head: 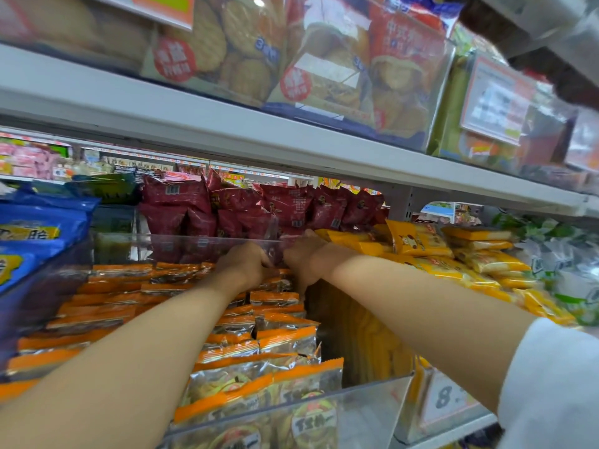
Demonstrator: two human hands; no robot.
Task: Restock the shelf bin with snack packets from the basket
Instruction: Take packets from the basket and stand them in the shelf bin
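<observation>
We cannot see the fingertips of the left hand (246, 264) or the right hand (304, 259). They lie behind the knuckles at the back of the clear bin (356, 409), so any grip on the orange packets (285, 338) is undetermined. Print on the upper-shelf packets (246, 59) is blurred, and the right forearm covers part of the price tag (450, 400).

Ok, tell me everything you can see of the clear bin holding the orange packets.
The clear bin is see-through plastic with a front wall and a back wall. It sits between blue packs and yellow packs. Rows of orange-topped packets nearly fill it. The left hand and right hand reach in at its back wall.
</observation>
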